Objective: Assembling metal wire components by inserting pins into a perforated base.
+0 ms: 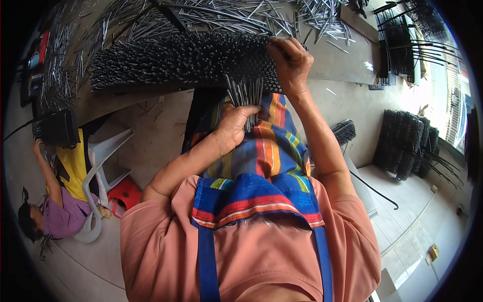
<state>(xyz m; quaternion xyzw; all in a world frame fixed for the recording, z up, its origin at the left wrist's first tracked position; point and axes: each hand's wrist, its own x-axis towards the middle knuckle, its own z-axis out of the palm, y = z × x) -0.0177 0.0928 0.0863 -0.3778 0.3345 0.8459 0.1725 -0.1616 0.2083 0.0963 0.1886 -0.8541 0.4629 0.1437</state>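
Note:
A long black perforated rack [156, 63] lies across in front of me, with several rows of thin metal rods standing in its holes. Bare holes show toward its right end. Below its front edge my left hand [235, 121] is closed around a bundle of thin grey metal rods [244, 93], held upright over my lap. My right hand [293, 60] is at the rack's far right corner, its fingers curled and pinched together. What lies between those fingertips is too small to make out.
Loose metal rods [221, 17] cover the table behind the rack. Black racks [405, 143] stand stacked on the floor at right, and more racks with rods [402, 45] are at far right. Another person [65, 211] works at left beside a white plastic chair [95, 186] and a red stool [126, 196].

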